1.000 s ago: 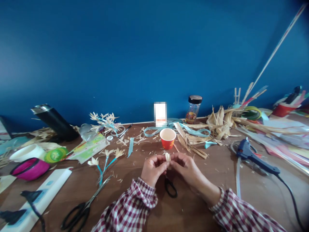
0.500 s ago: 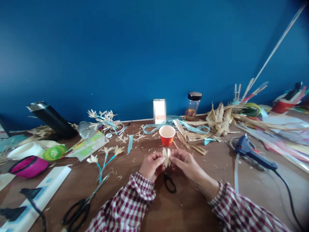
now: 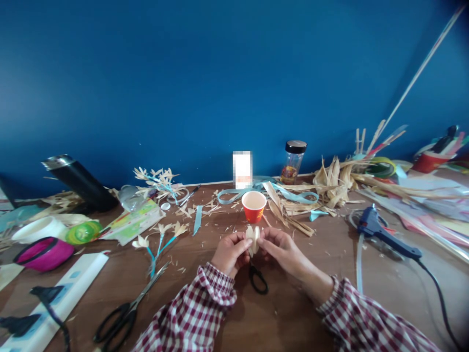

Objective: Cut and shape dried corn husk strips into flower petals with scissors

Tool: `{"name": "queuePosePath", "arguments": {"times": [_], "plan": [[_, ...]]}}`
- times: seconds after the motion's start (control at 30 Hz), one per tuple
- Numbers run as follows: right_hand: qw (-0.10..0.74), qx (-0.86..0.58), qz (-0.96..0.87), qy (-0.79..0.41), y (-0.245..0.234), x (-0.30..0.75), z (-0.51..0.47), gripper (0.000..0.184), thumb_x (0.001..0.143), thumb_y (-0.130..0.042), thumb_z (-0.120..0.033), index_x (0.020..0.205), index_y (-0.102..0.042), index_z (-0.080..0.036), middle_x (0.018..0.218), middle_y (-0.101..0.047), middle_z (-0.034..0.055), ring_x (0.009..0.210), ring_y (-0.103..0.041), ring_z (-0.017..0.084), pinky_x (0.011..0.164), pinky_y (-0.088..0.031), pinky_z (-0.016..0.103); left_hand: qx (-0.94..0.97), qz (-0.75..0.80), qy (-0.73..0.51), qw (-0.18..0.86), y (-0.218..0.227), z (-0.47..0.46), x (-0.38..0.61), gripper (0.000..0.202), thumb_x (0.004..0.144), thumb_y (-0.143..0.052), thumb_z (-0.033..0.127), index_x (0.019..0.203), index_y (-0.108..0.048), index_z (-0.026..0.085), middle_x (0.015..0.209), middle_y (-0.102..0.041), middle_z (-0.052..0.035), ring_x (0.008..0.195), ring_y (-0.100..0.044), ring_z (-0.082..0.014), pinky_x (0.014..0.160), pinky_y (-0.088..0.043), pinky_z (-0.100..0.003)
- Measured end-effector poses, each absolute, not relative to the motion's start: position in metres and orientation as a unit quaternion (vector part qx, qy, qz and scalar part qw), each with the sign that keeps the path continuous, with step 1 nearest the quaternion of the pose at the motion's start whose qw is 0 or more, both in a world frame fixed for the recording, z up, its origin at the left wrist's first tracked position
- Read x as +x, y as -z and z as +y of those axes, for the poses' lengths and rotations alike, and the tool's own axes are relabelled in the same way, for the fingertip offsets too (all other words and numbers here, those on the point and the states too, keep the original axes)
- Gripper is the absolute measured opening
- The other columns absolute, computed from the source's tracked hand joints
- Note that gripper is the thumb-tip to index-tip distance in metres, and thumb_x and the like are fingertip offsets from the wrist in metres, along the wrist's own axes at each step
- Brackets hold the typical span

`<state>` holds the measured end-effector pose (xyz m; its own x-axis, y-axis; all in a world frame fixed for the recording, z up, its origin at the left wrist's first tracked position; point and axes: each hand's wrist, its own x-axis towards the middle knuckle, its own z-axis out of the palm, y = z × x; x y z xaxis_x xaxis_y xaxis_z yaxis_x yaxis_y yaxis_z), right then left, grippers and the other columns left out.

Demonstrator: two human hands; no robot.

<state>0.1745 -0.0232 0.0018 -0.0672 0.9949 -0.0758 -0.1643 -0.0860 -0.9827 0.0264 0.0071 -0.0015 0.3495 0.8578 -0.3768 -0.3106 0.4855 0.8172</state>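
My left hand [image 3: 231, 252] pinches a cream, petal-shaped corn husk piece [image 3: 250, 236] between thumb and fingers. Facing it, my right hand [image 3: 277, 245] is closed on a second corn husk piece [image 3: 256, 237], and the two pieces lie side by side, nearly touching. Below my fingers shows the black handle of a pair of scissors [image 3: 259, 282]; its other parts are hidden by my hands. Just beyond my fingertips stands a red paper cup [image 3: 254, 209]. Left of my hands lie husk flowers [image 3: 161, 239] on blue stems, beside larger scissors [image 3: 128, 313].
A blue glue gun [image 3: 388, 234] lies at the right with its cord. Dried husks [image 3: 331, 183], blue ribbon [image 3: 304, 196] and a lidded jar [image 3: 293, 161] are at the back. On the left are a power strip [image 3: 73, 283], a pink pouch [image 3: 46, 254] and a tilted black flask [image 3: 80, 183].
The husk pieces have turned slightly between my fingers, and my right fingers have shifted a little. Everything else stays put.
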Motion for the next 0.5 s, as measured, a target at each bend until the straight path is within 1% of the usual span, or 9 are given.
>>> {"name": "queuePosePath", "arguments": {"times": [0.1, 0.23, 0.37, 0.5], "plan": [[0.506, -0.451, -0.455, -0.578, 0.0007, 0.1743, -0.0230, 0.033, 0.071, -0.068, -0.045, 0.074, -0.051, -0.017, 0.059, -0.051, -0.0057, 0.050, -0.044, 0.007, 0.048, -0.036, 0.019, 0.326, 0.419, -0.390, 0.752, 0.0015, 0.0070, 0.0271, 0.034, 0.049, -0.083, 0.032, 0.066, -0.061, 0.013, 0.047, -0.057, 0.0047, 0.037, -0.048, -0.0032, 0.038, -0.040, -0.013], [0.494, -0.460, -0.459, -0.578, 0.0002, 0.1738, -0.0228, 0.033, 0.070, -0.068, -0.046, 0.074, -0.051, -0.017, 0.059, -0.054, -0.0048, 0.052, -0.048, 0.008, 0.050, -0.039, 0.020, 0.341, 0.417, -0.394, 0.745, 0.0011, 0.0066, 0.0277, 0.034, 0.050, -0.083, 0.032, 0.069, -0.063, 0.013, 0.053, -0.061, 0.0028, 0.040, -0.050, -0.0034, 0.040, -0.042, -0.013], [0.490, -0.472, -0.471, -0.562, 0.0005, 0.1741, -0.0218, 0.034, 0.070, -0.069, -0.045, 0.075, -0.052, -0.017, 0.059, -0.052, -0.0049, 0.051, -0.046, 0.008, 0.049, -0.038, 0.020, 0.341, 0.422, -0.400, 0.738, -0.0024, 0.0049, 0.0287, 0.037, 0.049, -0.084, 0.034, 0.075, -0.066, 0.013, 0.053, -0.060, 0.0033, 0.043, -0.050, -0.0040, 0.041, -0.045, -0.014], [0.481, -0.471, -0.511, -0.534, 0.0022, 0.1746, -0.0210, 0.032, 0.072, -0.067, -0.044, 0.077, -0.054, -0.016, 0.062, -0.054, -0.0034, 0.053, -0.047, 0.008, 0.048, -0.036, 0.020, 0.349, 0.420, -0.397, 0.738, -0.0030, 0.0042, 0.0289, 0.038, 0.053, -0.082, 0.036, 0.080, -0.070, 0.013, 0.053, -0.058, 0.0035, 0.044, -0.050, -0.0042, 0.042, -0.047, -0.014]]}}
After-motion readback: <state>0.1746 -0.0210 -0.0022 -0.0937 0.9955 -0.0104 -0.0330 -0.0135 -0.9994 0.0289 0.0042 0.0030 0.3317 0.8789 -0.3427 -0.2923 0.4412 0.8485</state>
